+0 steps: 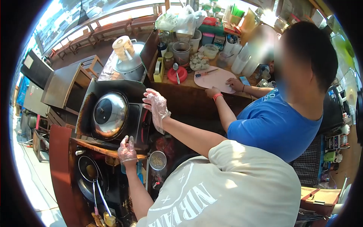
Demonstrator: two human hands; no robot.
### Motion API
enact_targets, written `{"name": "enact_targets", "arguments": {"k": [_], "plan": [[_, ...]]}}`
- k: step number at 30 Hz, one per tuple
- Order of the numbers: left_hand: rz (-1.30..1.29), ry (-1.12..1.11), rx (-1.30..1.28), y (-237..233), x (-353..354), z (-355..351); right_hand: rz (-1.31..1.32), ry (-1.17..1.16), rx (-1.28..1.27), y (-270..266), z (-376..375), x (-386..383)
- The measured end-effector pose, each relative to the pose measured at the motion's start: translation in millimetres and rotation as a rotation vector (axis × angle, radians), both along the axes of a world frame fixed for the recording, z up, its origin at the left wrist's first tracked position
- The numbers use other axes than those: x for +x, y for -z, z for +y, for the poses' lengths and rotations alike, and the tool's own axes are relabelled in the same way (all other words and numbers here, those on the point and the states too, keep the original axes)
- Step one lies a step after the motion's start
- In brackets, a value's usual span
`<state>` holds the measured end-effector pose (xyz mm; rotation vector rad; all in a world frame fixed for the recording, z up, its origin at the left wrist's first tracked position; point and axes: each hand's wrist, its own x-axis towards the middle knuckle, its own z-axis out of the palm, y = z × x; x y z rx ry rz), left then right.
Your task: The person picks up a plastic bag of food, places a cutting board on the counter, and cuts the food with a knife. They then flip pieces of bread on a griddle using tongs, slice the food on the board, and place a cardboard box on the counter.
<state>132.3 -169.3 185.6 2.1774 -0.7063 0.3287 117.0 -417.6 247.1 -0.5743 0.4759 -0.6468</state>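
Both my hands wear clear plastic gloves and hold nothing. My right hand (155, 107) is raised beside the stove's right side, palm partly turned up, with the fingers apart. Lower down, my left hand (127, 151) hovers near the stove's front edge with its fingers stretched out. Between and beyond them, a portable gas stove (140, 126) carries a pan covered by a shiny domed lid (118, 111) with a dark window and knob. A dark windscreen (113, 86) stands around the pan. A small round container of pale bits (157, 160) sits below my right hand.
A co-worker in a blue shirt (272, 121) stands at the right, hands on a pink cutting board (215, 80) with a knife (206, 72). A large pot (130, 68) is behind the stove. Below left are a strainer (88, 168) and tongs (101, 196).
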Motion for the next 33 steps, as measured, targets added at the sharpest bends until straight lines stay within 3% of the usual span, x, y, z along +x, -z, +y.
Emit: {"name": "enact_targets", "arguments": {"k": [1,2,4,9,13,14,20,22,24,27,28,29,30,31,33], "plan": [[-0.143,0.034,0.035,3,5,1,0.043,-0.024,-0.008,3,0,-5],[0.005,0.009,0.081,7,7,4,0.087,-0.025,-0.044,7,-3,-11],[0.091,-0.063,0.032,15,11,1,0.127,-0.024,-0.131,22,-13,-21],[0.253,-0.159,0.2,1,7,-3,0.104,0.207,-0.17,33,-64,-45],[0.188,-0.165,0.245,-4,4,-3,-0.013,0.356,-0.237,12,-126,-59],[0.193,-0.174,0.238,-5,2,-3,-0.027,0.333,-0.304,28,-152,-60],[0.069,-0.155,0.216,0,0,-3,0.01,0.435,-0.436,1,-223,-61],[0.043,-0.172,0.17,7,1,-3,0.061,0.484,-0.578,-31,-249,-54],[0.048,-0.191,0.196,12,5,-4,0.064,0.66,-0.945,-74,-283,-45],[0.074,-0.223,0.197,18,7,-1,-0.109,0.864,-1.175,-177,-329,-41],[0.1,-0.244,0.218,17,4,-3,0.107,0.945,-1.227,-215,-344,-44],[0.053,-0.246,0.154,22,2,-3,0.164,1.121,-1.353,-252,-355,-44],[0.008,-0.248,0.094,22,3,-6,-0.055,1.081,-1.235,-285,-369,-38],[0.435,-0.297,0.281,7,8,-8,-0.099,1.143,-1.253,-322,-372,-38],[0.405,-0.326,0.256,0,6,-15,-0.291,1.099,-1.301,-385,-396,-36]]}}
